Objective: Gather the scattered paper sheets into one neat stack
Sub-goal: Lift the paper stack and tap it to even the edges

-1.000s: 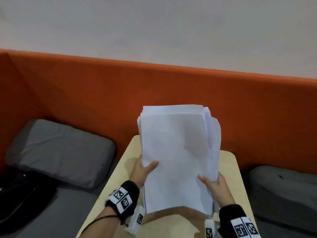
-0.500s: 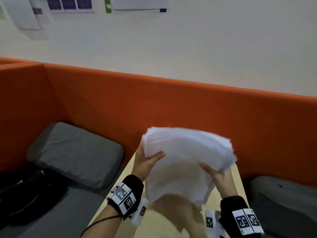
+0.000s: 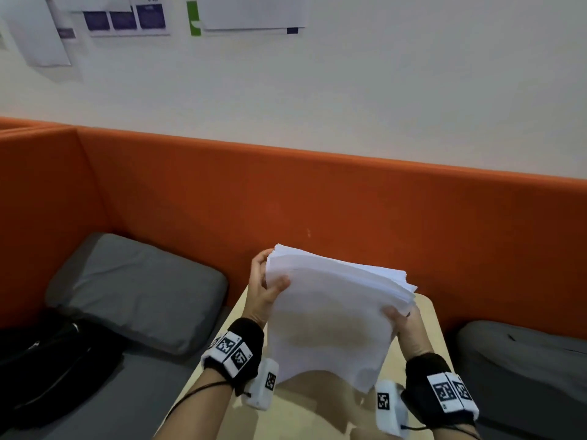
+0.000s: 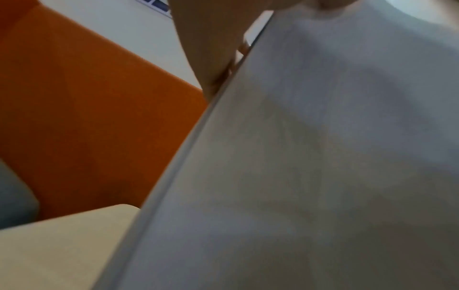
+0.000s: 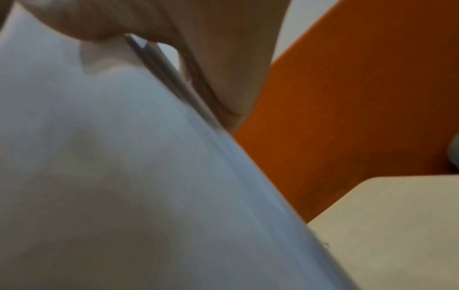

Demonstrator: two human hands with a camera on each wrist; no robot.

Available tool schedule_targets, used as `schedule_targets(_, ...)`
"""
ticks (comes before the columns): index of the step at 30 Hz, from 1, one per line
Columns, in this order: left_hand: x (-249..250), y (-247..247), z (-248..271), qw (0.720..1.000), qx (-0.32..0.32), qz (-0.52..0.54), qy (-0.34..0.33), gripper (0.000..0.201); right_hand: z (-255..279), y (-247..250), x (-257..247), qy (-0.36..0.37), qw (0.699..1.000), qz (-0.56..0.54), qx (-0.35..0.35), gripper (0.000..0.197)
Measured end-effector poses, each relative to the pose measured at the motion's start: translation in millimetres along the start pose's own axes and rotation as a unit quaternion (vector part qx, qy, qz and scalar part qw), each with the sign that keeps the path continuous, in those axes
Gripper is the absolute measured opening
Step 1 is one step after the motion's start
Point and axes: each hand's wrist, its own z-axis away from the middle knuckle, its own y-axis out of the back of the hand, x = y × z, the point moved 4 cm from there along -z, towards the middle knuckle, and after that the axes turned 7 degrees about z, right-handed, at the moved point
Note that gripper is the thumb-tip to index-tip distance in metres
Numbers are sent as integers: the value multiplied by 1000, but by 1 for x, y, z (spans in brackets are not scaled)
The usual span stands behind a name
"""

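A thick stack of white paper sheets point(image 3: 330, 315) hangs in the air above the small beige table point(image 3: 427, 315), tilted with its far edge leaning away and its near edge drooping. My left hand point(image 3: 265, 287) grips the stack's left side, thumb on top and fingers behind. My right hand point(image 3: 403, 322) grips the right side, thumb over the top sheet. The far edges are slightly fanned. In the left wrist view the paper stack point(image 4: 310, 166) fills the right half, and the paper point(image 5: 99, 176) fills the left of the right wrist view.
An orange padded partition point(image 3: 317, 198) runs behind the table. A grey cushion point(image 3: 136, 290) lies at left, a black bag point(image 3: 47, 363) beside it, and another grey cushion point(image 3: 521, 360) at right. Posters hang on the white wall point(image 3: 317, 77).
The stack stood nearly upright a second ago; it has tipped forward to lean away from me. My left hand has slid up toward the far left corner. The head view has risen.
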Motion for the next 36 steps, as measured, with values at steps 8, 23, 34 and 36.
schedule_targets(8, 6, -17, 1, 996, 84, -40, 2, 25, -9, -11, -15, 3, 997, -19, 77, 51)
schedule_targets(23, 4, -13, 0, 999, -49, -11, 14, 85, 1, 13, -10, -8, 999, 36, 15, 80)
schedule_targets(34, 1, -22, -7, 998, -35, -49, 17, 42, -11, 14, -31, 19, 992, 108, 68, 80)
schedule_targets(36, 0, -21, -6, 998, -31, -49, 17, 41, -12, 15, -52, 46, 963, 244, 107, 78)
